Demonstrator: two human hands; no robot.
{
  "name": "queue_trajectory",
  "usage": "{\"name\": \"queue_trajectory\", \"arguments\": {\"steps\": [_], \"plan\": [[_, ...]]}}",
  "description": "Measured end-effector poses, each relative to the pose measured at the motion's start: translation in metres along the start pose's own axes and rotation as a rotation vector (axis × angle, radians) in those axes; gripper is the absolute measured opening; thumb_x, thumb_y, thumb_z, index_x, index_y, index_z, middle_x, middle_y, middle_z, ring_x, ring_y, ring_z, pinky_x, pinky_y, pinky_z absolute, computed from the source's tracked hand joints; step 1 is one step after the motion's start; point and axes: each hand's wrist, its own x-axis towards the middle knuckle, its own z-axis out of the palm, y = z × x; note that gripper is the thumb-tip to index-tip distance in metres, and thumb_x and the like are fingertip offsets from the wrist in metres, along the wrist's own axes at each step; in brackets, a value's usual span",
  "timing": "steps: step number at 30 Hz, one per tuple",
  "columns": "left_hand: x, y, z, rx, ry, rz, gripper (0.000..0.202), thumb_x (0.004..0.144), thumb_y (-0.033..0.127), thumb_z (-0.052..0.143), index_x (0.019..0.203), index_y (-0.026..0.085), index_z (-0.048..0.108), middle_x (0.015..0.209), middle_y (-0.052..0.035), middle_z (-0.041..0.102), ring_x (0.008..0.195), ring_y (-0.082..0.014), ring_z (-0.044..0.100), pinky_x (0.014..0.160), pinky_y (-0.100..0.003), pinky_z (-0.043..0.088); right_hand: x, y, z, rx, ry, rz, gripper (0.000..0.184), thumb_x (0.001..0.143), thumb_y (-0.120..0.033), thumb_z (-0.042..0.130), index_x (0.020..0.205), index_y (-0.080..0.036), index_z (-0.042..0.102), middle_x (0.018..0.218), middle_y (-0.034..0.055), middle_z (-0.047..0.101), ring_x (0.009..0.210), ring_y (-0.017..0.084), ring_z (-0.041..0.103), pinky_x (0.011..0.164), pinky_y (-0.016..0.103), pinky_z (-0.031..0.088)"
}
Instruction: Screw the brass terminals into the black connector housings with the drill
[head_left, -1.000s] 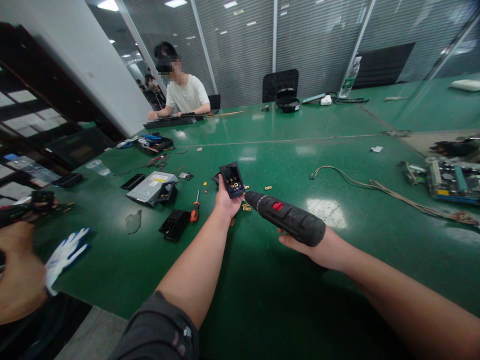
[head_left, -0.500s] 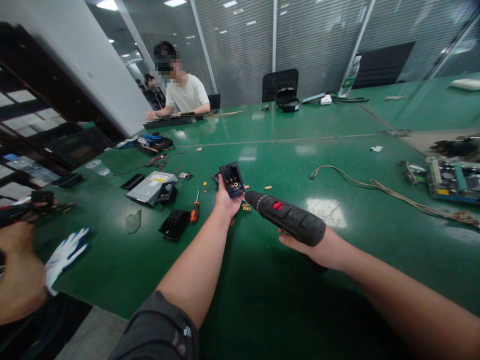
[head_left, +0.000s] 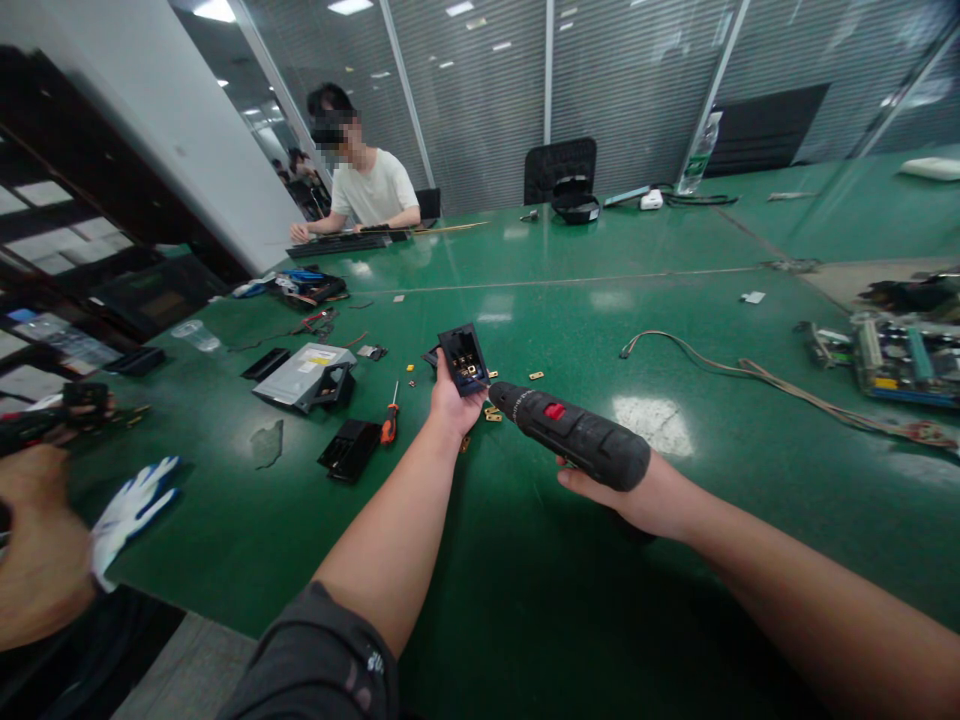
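- The left hand (head_left: 452, 400) is curled under and around a small black box (head_left: 463, 355), with the thumb on its side. It has a good hold of it.
- That box is up above the green table (head_left: 495, 570), near the middle. It is tipped so we can look inside, where there are little gold bits.
- The right hand (head_left: 652, 500) is wrapped around the handle of a black drill (head_left: 592, 440). Most of its fingers are behind the drill.
- The drill has a red switch (head_left: 555, 411) on top. Its thin tip is right by the box's bottom corner; maybe they touch, but it is too small to be sure.
- Flat gold pieces (head_left: 536, 376) lie on the table around the box.
- To the left is a screwdriver (head_left: 388, 424) with an orange handle, next to a black case (head_left: 350, 450).
- Past them is a silver drive (head_left: 296, 377). It has a label (head_left: 324, 355), white and yellow, with print too tiny to read.
- Far back, a clear bottle (head_left: 700, 155) wears a green label with white marks, too small to read.
- The dark left sleeve (head_left: 322, 640) has a little white mark (head_left: 375, 663), too blurry to read.
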Motion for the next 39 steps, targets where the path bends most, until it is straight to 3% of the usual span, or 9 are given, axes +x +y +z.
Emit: {"name": "queue_trajectory", "arguments": {"steps": [3, 12, 21, 34, 39], "plan": [[-0.0009, 0.0003, 0.0007, 0.005, 0.001, 0.003, 0.064, 0.119, 0.077, 0.06, 0.107, 0.017, 0.079, 0.088, -0.0068, 0.078, 0.071, -0.0194, 0.074, 0.069, -0.032, 0.058, 0.0006, -0.0016, -0.0012, 0.003, -0.01, -0.002, 0.026, 0.095, -0.046, 0.082, 0.111, -0.025, 0.079, 0.104, 0.0089, 0.086, 0.096, 0.03, 0.084, 0.102, 0.054, 0.072], [0.0023, -0.0013, -0.0013, 0.001, -0.002, 0.008, 0.067, 0.105, 0.084, 0.079, 0.113, 0.018, 0.08, 0.089, -0.0057, 0.079, 0.07, -0.019, 0.074, 0.068, -0.031, 0.059, 0.0, 0.0019, -0.0002, 0.017, 0.016, -0.028, 0.026, 0.096, -0.043, 0.085, 0.115, -0.025, 0.082, 0.104, 0.0071, 0.088, 0.095, 0.028, 0.085, 0.098, 0.048, 0.073], [0.0036, -0.0012, -0.0017, -0.001, -0.006, 0.01, 0.064, 0.11, 0.081, 0.073, 0.111, 0.018, 0.08, 0.089, -0.0066, 0.08, 0.07, -0.0189, 0.074, 0.066, -0.031, 0.06, 0.0003, -0.001, -0.0024, -0.001, -0.001, -0.024, 0.022, 0.096, -0.044, 0.084, 0.107, -0.026, 0.079, 0.104, 0.0077, 0.087, 0.097, 0.029, 0.085, 0.102, 0.051, 0.073], [0.0044, -0.0015, -0.003, -0.011, -0.008, 0.004, 0.064, 0.114, 0.08, 0.068, 0.109, 0.017, 0.08, 0.089, -0.0064, 0.08, 0.071, -0.0189, 0.075, 0.066, -0.03, 0.059, 0.0003, -0.0023, -0.0012, 0.008, -0.012, 0.009, 0.026, 0.095, -0.045, 0.082, 0.113, -0.025, 0.079, 0.106, 0.0093, 0.086, 0.099, 0.031, 0.084, 0.1, 0.052, 0.071], [0.0045, -0.0021, -0.0038, -0.007, -0.011, 0.008, 0.066, 0.109, 0.082, 0.074, 0.11, 0.017, 0.08, 0.089, -0.0067, 0.08, 0.071, -0.0188, 0.075, 0.066, -0.031, 0.06, 0.0009, -0.0028, 0.0001, 0.014, -0.001, 0.011, 0.029, 0.095, -0.047, 0.081, 0.113, -0.025, 0.079, 0.105, 0.0092, 0.086, 0.097, 0.03, 0.084, 0.1, 0.052, 0.071]]}}
